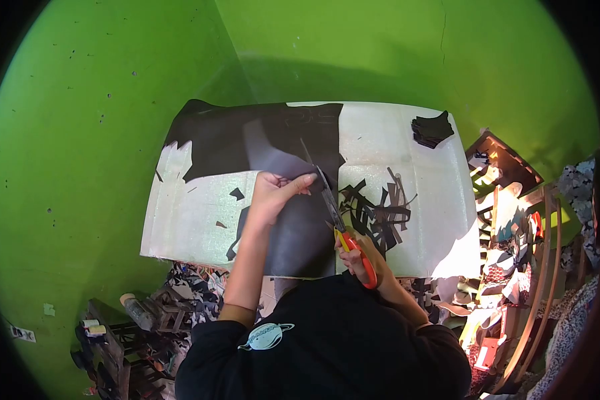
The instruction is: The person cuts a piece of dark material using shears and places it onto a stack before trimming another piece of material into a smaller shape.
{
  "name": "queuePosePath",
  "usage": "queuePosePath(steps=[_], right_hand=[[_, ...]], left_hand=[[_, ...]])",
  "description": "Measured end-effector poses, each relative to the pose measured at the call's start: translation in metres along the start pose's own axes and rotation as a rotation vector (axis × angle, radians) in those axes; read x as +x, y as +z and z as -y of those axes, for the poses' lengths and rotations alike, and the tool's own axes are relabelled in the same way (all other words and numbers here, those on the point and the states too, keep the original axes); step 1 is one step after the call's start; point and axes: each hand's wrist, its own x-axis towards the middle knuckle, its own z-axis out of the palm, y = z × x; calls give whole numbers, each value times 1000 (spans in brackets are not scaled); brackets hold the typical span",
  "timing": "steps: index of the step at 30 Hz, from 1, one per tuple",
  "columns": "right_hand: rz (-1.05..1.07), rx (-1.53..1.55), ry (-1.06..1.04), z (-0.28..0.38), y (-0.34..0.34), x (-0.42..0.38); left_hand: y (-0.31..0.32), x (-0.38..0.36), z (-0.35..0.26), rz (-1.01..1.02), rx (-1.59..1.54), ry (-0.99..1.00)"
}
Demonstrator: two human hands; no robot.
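Observation:
A large sheet of dark, leather-like material (pixel 223 143) covers the upper left and middle of the white work surface, part of it hanging toward my body. My left hand (pixel 273 193) pinches the sheet near its middle, thumb on top. In my right hand (pixel 358 259) are scissors (pixel 351 245) with red and yellow handles. Their blades point up and away from me, parted, at the sheet just right of my left thumb. How far the material lies between the blades is hard to make out. Thin dark offcuts (pixel 383 217) lie to the right of the scissors.
A stack of cut dark pieces (pixel 433 129) sits at the surface's far right corner. Green walls (pixel 353 53) rise behind and left. Wooden furniture (pixel 547 233) and scraps crowd the right; a small wooden stand (pixel 120 353) is at lower left.

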Motion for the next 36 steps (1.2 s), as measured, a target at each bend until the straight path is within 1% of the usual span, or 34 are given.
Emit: queuePosePath(steps=[1, 2, 3, 4, 5, 6, 8, 10, 12, 13, 14, 16, 18, 22, 24, 27, 30, 34, 36], right_hand=[[-4, 1, 0, 3, 2, 0], [-9, 54, 53, 9, 5, 0], [-11, 106, 107, 12, 7, 1], [-8, 106, 109, 11, 9, 0], [-13, 197, 189, 9, 11, -1], [-20, 287, 271, 6, 12, -2], [-16, 256, 281, -3, 12, -4], [-6, 230, 289, -6, 12, -4], [-12, 103, 93, -6, 11, -4], [-8, 104, 97, -7, 11, -5], [-19, 153, 95, -10, 12, -6], [-31, 204, 94, -16, 11, -7], [-24, 56, 75, -19, 7, -7], [-22, 81, 97, -9, 4, -10], [-1, 60, 177, -6, 0, -10], [-3, -5, 126, -10, -1, -9], [11, 28, 67, -20, 0, -10], [1, 56, 98, -13, 2, -8], [15, 2, 135, -2, -1, -5]], left_hand=[[12, -4, 4, -157, -66, 30], [19, -7, 14, -154, -66, 28], [23, -8, 28, -247, -76, 54], [31, -10, 32, -343, -87, 80], [40, -13, 32, -365, -92, 140], [41, -15, 36, -368, -95, 138], [42, -20, 44, -373, 95, 211], [42, -21, 39, -391, 106, 219], [33, -23, 38, -373, 494, 148], [32, -22, 40, -393, 548, 209], [34, -24, 38, -396, 549, 207], [40, -28, 29, -413, 681, 323], [40, -29, 35, -409, 655, 321], [41, -29, 35, -401, 644, 316], [40, -28, 34, -400, 640, 316], [39, -29, 29, -384, 702, 309], [41, -29, 29, -388, 699, 336], [40, -30, 28, -391, 675, 309], [38, -30, 28, -384, 674, 294]])
